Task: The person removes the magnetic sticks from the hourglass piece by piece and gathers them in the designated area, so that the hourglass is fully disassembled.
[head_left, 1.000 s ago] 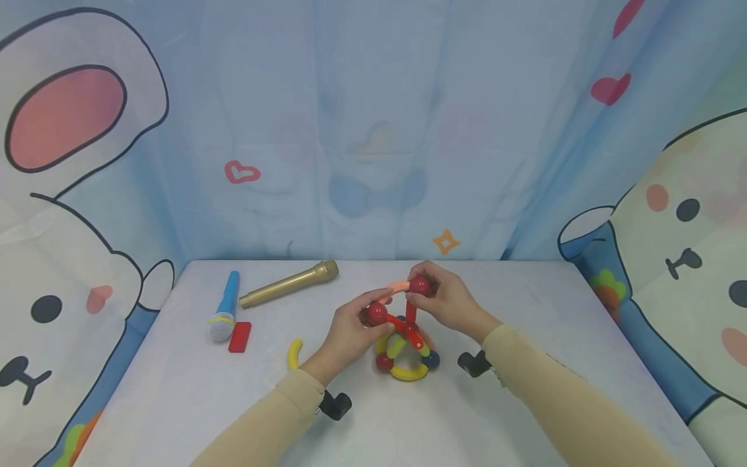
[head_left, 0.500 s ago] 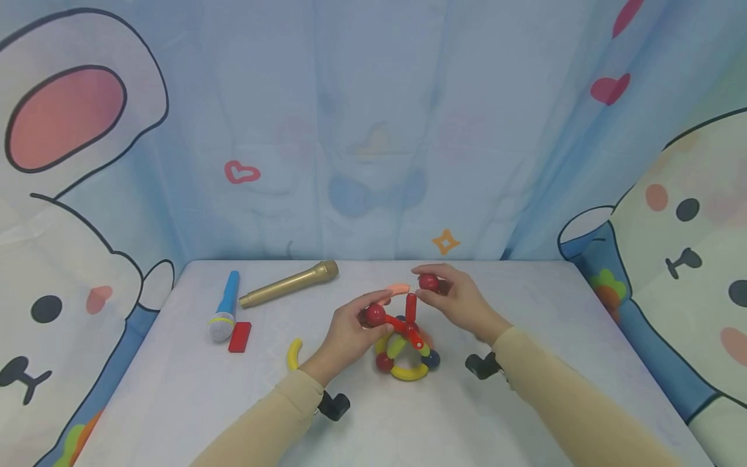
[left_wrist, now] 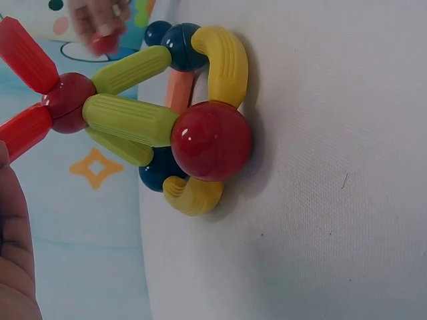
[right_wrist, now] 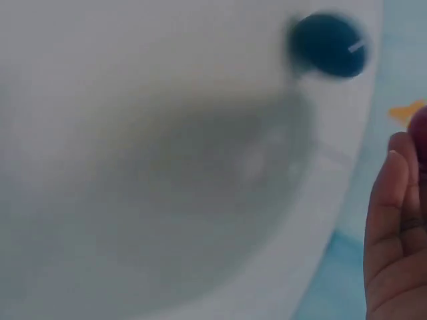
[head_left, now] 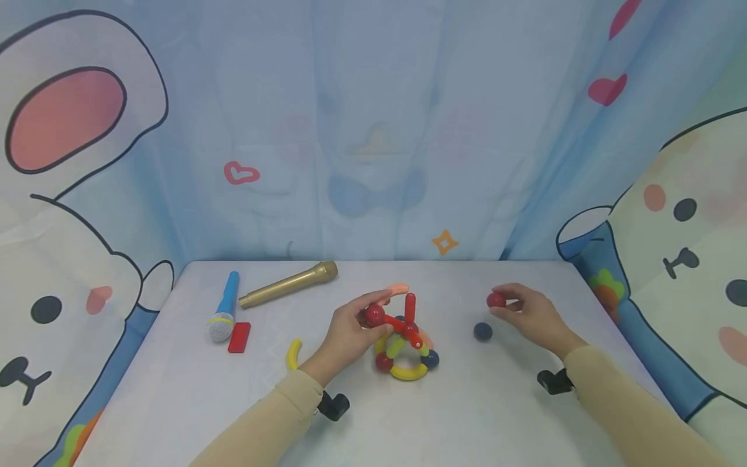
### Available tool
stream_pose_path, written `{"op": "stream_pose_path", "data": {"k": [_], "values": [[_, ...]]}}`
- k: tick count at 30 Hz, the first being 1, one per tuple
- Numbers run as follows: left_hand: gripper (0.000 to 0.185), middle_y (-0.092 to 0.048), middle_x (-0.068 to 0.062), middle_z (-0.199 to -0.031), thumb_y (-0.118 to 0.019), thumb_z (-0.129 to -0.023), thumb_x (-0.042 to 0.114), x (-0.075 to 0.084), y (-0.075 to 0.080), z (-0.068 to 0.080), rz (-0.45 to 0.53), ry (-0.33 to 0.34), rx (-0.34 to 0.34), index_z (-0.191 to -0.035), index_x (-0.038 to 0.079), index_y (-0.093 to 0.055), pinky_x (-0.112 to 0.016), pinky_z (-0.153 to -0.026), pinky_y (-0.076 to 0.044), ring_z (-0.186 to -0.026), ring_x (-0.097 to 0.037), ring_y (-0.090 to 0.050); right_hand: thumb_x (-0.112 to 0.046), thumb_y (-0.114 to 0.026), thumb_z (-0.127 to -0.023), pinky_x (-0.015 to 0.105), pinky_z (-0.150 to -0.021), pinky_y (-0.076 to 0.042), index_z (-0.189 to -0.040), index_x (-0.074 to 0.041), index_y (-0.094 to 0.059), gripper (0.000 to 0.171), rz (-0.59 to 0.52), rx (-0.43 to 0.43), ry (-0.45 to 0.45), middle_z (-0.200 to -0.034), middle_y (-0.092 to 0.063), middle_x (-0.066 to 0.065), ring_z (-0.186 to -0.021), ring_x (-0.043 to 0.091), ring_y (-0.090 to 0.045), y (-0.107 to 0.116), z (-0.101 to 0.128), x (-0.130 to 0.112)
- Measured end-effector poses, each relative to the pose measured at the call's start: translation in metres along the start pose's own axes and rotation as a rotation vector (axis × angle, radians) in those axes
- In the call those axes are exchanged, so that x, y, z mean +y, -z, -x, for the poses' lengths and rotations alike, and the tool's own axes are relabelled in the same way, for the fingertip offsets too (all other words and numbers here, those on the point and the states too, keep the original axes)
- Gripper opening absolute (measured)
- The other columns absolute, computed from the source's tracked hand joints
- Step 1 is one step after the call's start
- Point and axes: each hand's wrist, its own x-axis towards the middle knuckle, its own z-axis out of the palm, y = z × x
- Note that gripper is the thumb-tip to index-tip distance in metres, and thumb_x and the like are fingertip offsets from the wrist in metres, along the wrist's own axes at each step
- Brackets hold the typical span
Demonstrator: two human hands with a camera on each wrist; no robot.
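A magnetic ball-and-rod structure (left_wrist: 133, 120) stands on the table, its base made of yellow curved rods, red and blue balls. Green rods (left_wrist: 132, 120) rise to a red ball (left_wrist: 69, 103) with red rods on it. My left hand (head_left: 349, 329) grips a red ball (head_left: 375, 314) at the end of one red rod; a salmon curved rod (head_left: 399, 289) juts up beside those fingers. Off to the right, my right hand (head_left: 535, 319) pinches a loose red ball (head_left: 496, 299) above the table. Near it on the tabletop lies a dark blue ball (head_left: 482, 332), blurred in the right wrist view.
Toward the left lie a blue toy microphone (head_left: 226, 308), a gold microphone (head_left: 290, 285) and a red block (head_left: 239, 338). A yellow curved rod (head_left: 294, 353) is partly behind my left forearm. A printed curtain (head_left: 373, 130) hangs behind the table's back edge.
My right hand has pulled the red ball off the salmon rod's end and carried it right. This uncovers the blue ball on the table. My left hand stays nearly still.
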Motion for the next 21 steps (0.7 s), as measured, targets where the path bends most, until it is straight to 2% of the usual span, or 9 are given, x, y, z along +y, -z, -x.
{"op": "stream_pose_path", "data": {"k": [3, 6, 12, 17, 21], "values": [[0.064, -0.064, 0.004, -0.128, -0.078, -0.085, 0.003, 0.000, 0.000, 0.000, -0.005, -0.006, 0.000, -0.138, 0.032, -0.059, -0.027, -0.084, -0.055, -0.103, -0.015, -0.063, -0.021, -0.070, -0.094, 0.051, -0.085, -0.055, -0.137, -0.002, -0.052, 0.050, 0.058, -0.032, -0.025, -0.129, -0.056, 0.026, -0.109, 0.043, -0.058, -0.002, 0.009, 0.027], [0.064, -0.064, 0.005, -0.128, -0.079, -0.085, 0.003, -0.001, -0.001, -0.001, -0.001, -0.006, -0.002, -0.139, 0.032, -0.059, -0.026, -0.084, -0.055, -0.102, -0.015, -0.063, -0.018, -0.071, -0.093, 0.053, -0.088, -0.054, -0.136, -0.002, -0.054, 0.049, 0.079, -0.064, -0.053, -0.128, -0.056, 0.026, -0.109, 0.042, -0.058, -0.006, 0.014, 0.043], [0.064, -0.063, -0.003, -0.131, -0.077, -0.085, 0.000, 0.001, -0.002, 0.000, 0.011, 0.010, -0.001, -0.140, 0.026, -0.058, -0.028, -0.086, -0.055, -0.105, -0.018, -0.063, -0.021, -0.072, -0.093, 0.053, -0.089, -0.053, -0.137, -0.003, -0.053, 0.051, 0.091, -0.055, -0.067, -0.128, -0.056, 0.025, -0.107, 0.040, -0.058, -0.013, 0.016, 0.050], [0.061, -0.062, -0.015, -0.132, -0.074, -0.085, -0.005, 0.023, 0.002, 0.006, 0.005, -0.005, -0.005, -0.141, 0.012, -0.057, -0.036, -0.089, -0.055, -0.105, -0.025, -0.064, -0.020, -0.073, -0.092, 0.054, -0.090, -0.052, -0.139, -0.001, -0.050, 0.055, 0.096, -0.057, -0.071, -0.130, -0.055, 0.026, -0.108, 0.040, -0.058, -0.016, 0.015, 0.048], [0.058, -0.062, -0.015, -0.131, -0.074, -0.086, -0.005, 0.039, 0.005, 0.012, 0.004, -0.012, -0.010, -0.140, 0.008, -0.057, -0.035, -0.088, -0.055, -0.103, -0.024, -0.064, -0.020, -0.074, -0.091, 0.053, -0.089, -0.053, -0.140, -0.002, -0.049, 0.058, 0.101, -0.052, -0.076, -0.131, -0.055, 0.026, -0.107, 0.040, -0.058, -0.018, 0.014, 0.051]]}}
